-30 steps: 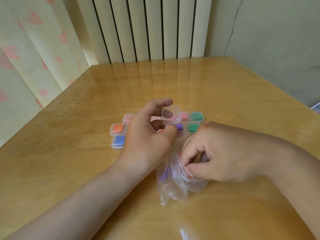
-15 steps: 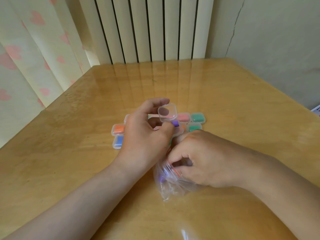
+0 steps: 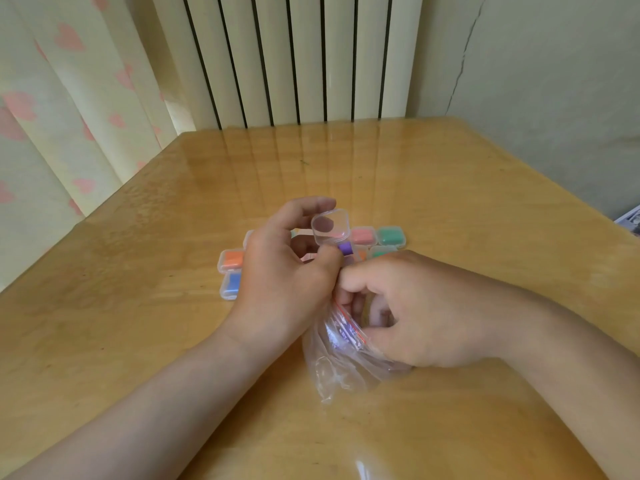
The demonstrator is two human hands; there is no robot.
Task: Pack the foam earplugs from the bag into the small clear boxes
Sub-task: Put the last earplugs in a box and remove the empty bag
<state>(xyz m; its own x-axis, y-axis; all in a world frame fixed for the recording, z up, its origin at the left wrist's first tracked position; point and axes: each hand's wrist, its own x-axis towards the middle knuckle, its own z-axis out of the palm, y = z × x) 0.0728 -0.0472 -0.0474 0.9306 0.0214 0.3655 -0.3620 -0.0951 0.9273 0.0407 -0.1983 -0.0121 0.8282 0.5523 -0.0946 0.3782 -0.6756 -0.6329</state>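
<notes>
My left hand (image 3: 280,271) grips an open box (image 3: 329,226) between thumb and curled fingers, its clear lid tipped up toward me and a purple earplug (image 3: 345,248) showing just under it. My right hand (image 3: 415,306) is curled round the mouth of the bag (image 3: 343,362), fingers tucked inside past the red seal strip, thumb pinching the plastic. The rest of the bag lies crumpled on the table (image 3: 450,202) below my right palm, with something purple blurred inside.

Behind my hands sit the filled boxes: an orange box (image 3: 231,259) and a blue box (image 3: 232,285) touching each other on the left, a pink box (image 3: 363,235) and a green box (image 3: 391,235) side by side on the right. Others are hidden by my left hand.

The tabletop runs bare well past the boxes to its far edge, which meets the radiator (image 3: 294,57). The left edge lies along the curtain (image 3: 52,98), and the right edge stands near the wall (image 3: 554,81). There is wide room on both sides of my forearms.

Since a second ago my right hand has drawn in toward my left, so its forefinger now touches my left thumb. The open box sits about where it was.
</notes>
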